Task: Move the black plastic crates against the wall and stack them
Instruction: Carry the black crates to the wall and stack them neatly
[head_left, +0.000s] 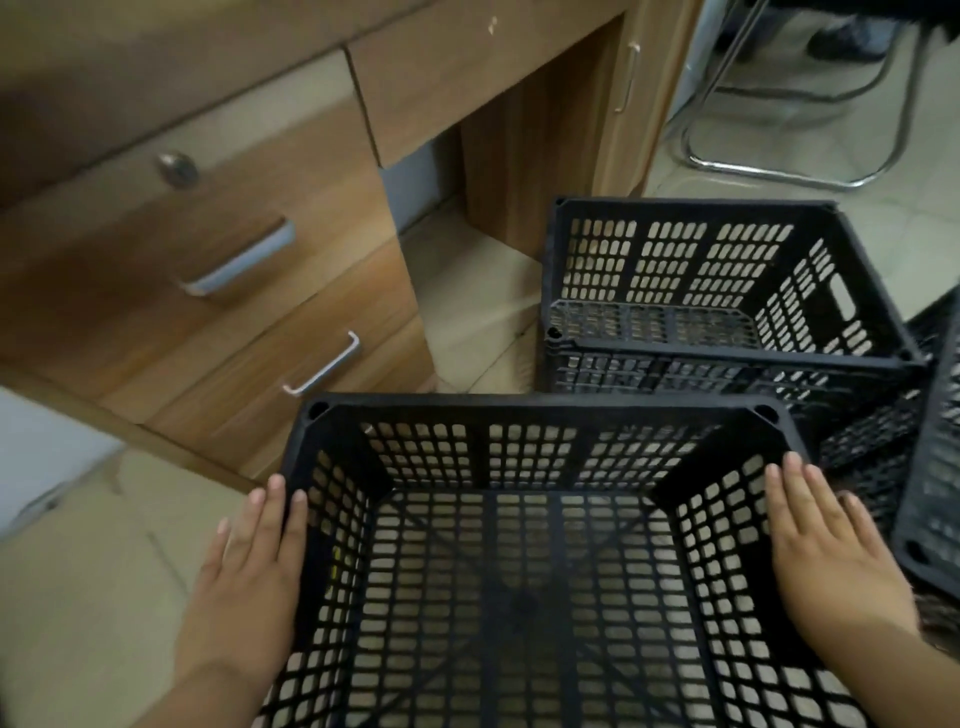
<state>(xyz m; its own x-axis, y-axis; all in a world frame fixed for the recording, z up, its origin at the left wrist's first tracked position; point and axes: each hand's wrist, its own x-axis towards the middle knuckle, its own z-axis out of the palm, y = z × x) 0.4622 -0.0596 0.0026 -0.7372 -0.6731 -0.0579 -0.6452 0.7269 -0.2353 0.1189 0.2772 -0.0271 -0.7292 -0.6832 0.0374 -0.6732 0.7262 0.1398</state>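
Observation:
A black perforated plastic crate (540, 410) fills the lower middle of the head view, open side up. My left hand (249, 566) lies flat against the outside of its left rim. My right hand (831, 551) presses flat on its right rim. Both hold the crate between the palms. Beyond it, at the right, stands a stack of black crates (727, 348) nested one inside the other on the floor. Another black crate (935, 478) leans tilted at the right edge.
A wooden desk with drawers (223, 270) and metal handles stands at the left, with a knee gap beside the stack. A chrome chair frame (779, 166) is at the top right. Beige floor tiles (104, 571) lie at the lower left.

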